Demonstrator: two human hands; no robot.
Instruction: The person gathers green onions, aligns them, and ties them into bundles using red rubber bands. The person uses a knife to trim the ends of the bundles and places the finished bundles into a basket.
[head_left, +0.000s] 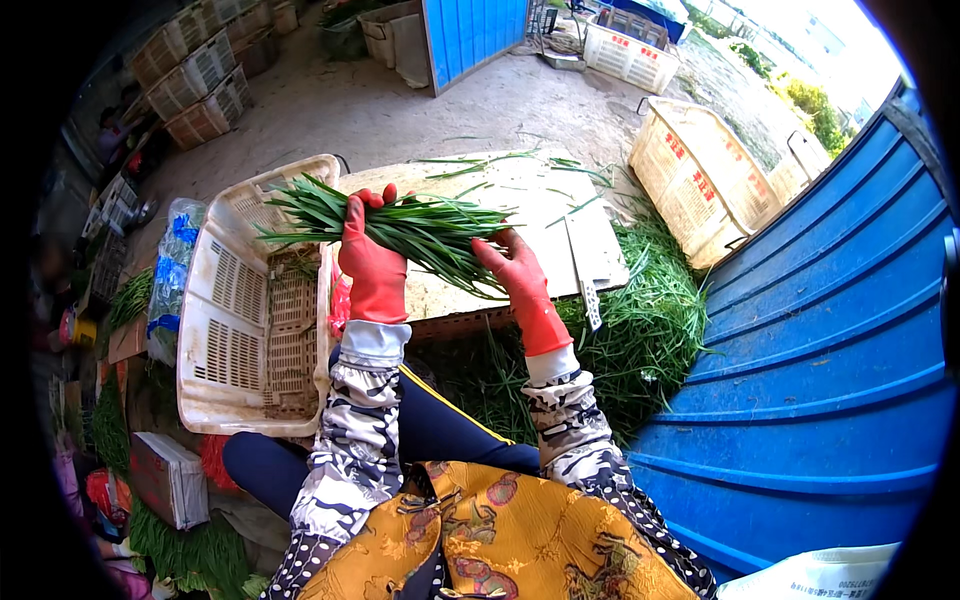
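A bunch of long green leaves, likely garlic chives (431, 229), lies level between my hands above a pale cutting board (457, 296). My left hand (371, 259), in a red rubber glove, grips the bunch near its leafy end. At the other end my right hand (517, 274), gloved alike, touches the bunch with thumb and fingers; whether it grips is not clear. A knife (581, 274) rests on the board's right side, its patterned handle jutting past the edge. Loose leaves (480, 165) are strewn along the board's far side.
A white plastic crate (225, 397) stands left of the board. Heaped greens (652, 300) fill the floor at right, beside a blue corrugated metal panel (810, 360). More crates (697, 172) stand beyond. A cardboard box (169, 480) and bundled greens (187, 551) lie at lower left.
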